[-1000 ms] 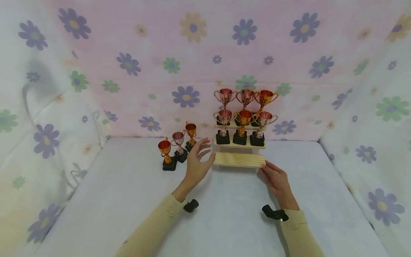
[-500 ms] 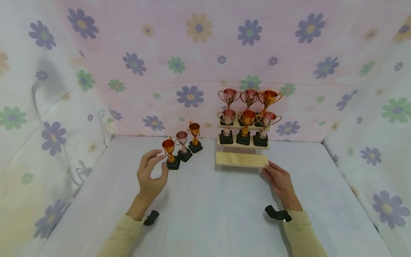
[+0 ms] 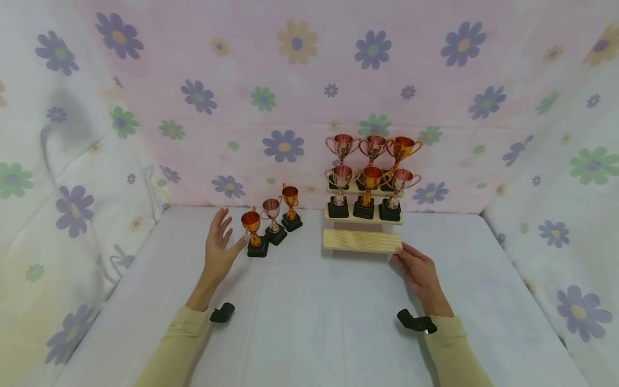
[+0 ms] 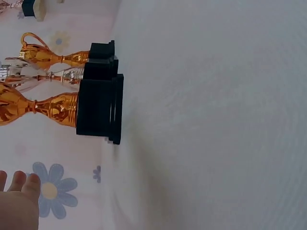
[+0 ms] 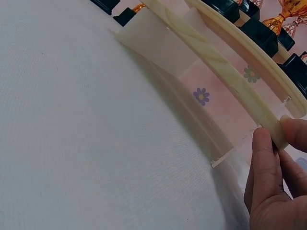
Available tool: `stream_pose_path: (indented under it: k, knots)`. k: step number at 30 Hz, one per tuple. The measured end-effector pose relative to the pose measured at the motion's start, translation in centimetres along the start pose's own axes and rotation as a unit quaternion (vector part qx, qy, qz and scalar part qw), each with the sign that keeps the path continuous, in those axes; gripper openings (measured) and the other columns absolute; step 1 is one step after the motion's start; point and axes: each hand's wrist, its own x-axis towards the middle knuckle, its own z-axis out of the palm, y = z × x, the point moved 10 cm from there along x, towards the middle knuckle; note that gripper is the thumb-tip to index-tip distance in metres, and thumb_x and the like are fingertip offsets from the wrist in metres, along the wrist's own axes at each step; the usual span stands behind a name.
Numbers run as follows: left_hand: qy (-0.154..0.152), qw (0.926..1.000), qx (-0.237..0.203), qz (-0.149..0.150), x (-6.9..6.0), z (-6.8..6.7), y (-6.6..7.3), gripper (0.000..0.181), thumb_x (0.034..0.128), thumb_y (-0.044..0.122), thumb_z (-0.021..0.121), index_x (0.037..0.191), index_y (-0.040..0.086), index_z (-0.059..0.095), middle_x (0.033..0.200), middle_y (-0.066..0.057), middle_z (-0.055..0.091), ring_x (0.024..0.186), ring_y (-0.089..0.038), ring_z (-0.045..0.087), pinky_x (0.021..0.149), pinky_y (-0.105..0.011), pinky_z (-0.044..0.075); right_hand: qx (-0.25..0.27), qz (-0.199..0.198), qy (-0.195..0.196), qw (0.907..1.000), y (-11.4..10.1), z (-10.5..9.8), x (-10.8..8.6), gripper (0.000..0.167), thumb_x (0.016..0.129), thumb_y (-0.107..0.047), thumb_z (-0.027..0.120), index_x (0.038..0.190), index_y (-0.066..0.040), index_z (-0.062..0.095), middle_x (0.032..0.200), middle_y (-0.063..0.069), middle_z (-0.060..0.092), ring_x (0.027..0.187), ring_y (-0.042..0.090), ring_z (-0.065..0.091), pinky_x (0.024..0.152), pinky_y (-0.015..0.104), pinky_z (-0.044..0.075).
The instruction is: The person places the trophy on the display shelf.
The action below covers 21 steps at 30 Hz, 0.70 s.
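My left hand (image 3: 220, 252) is beside the nearest gold trophy (image 3: 251, 221), fingers spread and thumb near its stem; whether it touches is unclear. In the left wrist view that trophy (image 4: 57, 108) stands upright on its black base, with fingertips (image 4: 18, 182) off to one side. A rose-coloured trophy (image 3: 272, 209) and another gold trophy (image 3: 290, 198) stand behind it in a diagonal row. My right hand (image 3: 419, 271) pinches the right end of the bare lowest wooden step (image 3: 362, 241); the right wrist view shows thumb and fingers (image 5: 266, 163) around the board end (image 5: 259, 108).
The stepped stand's middle step (image 3: 348, 219) carries three trophies, two rose and one gold (image 3: 372, 180). Three more stand on the top step behind, partly hidden. Flower-patterned cloth (image 3: 232, 70) rises behind and at both sides of the white tabletop (image 3: 309, 322).
My left hand has moved left from beside the stand to the loose trophies, and its fingers have since spread wider. The right hand keeps its hold on the step.
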Motion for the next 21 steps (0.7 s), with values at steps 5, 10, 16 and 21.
stream_pose_path:
  k: [5,10,16,21]
  knots:
    - [-0.01,0.9999,-0.001,-0.01,0.1,1.3,-0.8,0.084,0.0883,-0.007,0.073,0.159,0.006,0.029,0.161,-0.012,0.037,0.146,-0.035,0.036,0.123,-0.055,0.027,0.0,-0.004,0.007,1.0,0.0,0.0,-0.1,0.063,0.101,-0.004,0.061,0.155,0.006,0.031,0.095,-0.01,0.071,0.093,0.003,0.07,0.093,0.02,0.057]
    - [-0.005,0.9992,0.017,-0.036,0.0,2.1,-1.4,0.075,0.0902,-0.006,0.072,0.155,0.001,0.035,0.156,-0.017,0.042,0.142,-0.027,0.043,0.121,-0.046,0.034,0.001,0.001,0.005,1.0,0.1,0.1,-0.1,0.059,0.102,-0.004,0.059,0.154,0.005,0.034,0.097,-0.01,0.071,0.094,0.003,0.07,0.094,0.02,0.056]
    - [-0.002,0.9993,0.01,-0.036,-0.2,3.0,0.5,0.069,0.09,-0.006,0.072,0.151,-0.006,0.039,0.145,-0.025,0.052,0.122,-0.006,0.055,0.113,-0.039,0.045,-0.005,0.005,0.006,1.0,0.1,0.1,-0.2,0.058,0.103,-0.005,0.058,0.155,0.002,0.035,0.098,-0.011,0.069,0.096,0.003,0.069,0.097,0.021,0.055]
    - [0.006,0.9995,0.001,-0.031,-0.2,3.3,1.1,0.066,0.0891,-0.006,0.073,0.148,-0.008,0.042,0.14,-0.027,0.056,0.115,-0.002,0.059,0.108,-0.032,0.05,-0.002,0.005,0.008,1.0,0.0,0.0,-0.1,0.057,0.103,-0.005,0.057,0.155,0.002,0.035,0.099,-0.011,0.069,0.096,0.003,0.069,0.097,0.021,0.055]
